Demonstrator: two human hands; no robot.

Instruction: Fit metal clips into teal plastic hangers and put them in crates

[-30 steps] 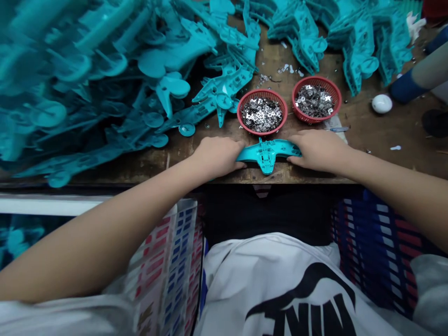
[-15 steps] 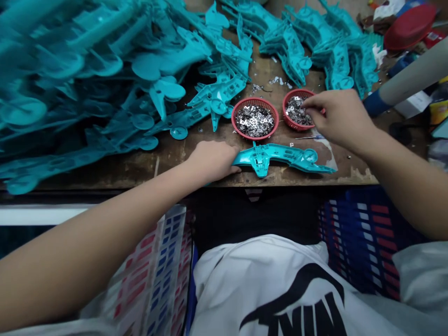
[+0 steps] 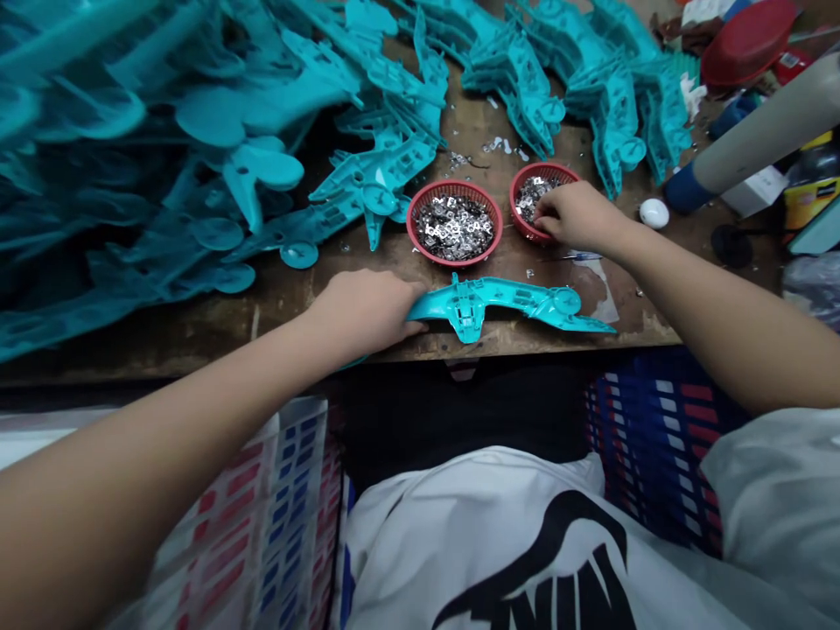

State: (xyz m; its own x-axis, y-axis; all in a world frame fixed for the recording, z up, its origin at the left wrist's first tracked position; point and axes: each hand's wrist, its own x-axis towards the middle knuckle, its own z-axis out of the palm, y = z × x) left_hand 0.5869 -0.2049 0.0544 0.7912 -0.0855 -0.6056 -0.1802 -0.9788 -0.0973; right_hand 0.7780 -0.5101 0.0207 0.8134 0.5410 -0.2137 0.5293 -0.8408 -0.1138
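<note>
My left hand is closed around the left end of a teal plastic part, which lies lengthwise near the table's front edge. That part is long and curved, with a short cross-piece and a small round disc towards its right end. My right hand reaches into the smaller red basket, fingertips together down among small shiny metal pieces. Whether a piece is between those fingers is hidden. Beside it stands a larger red basket full of similar metal pieces.
A big heap of teal parts covers the left of the table. More teal parts stand in rows at the back. A thick grey pole slants in from the right, near a white ball. Plastic crates flank my legs.
My right hand has moved lower, its fingertips now deeper in the smaller basket. My left hand keeps its hold on the teal part. The whole view has shifted somewhat.
</note>
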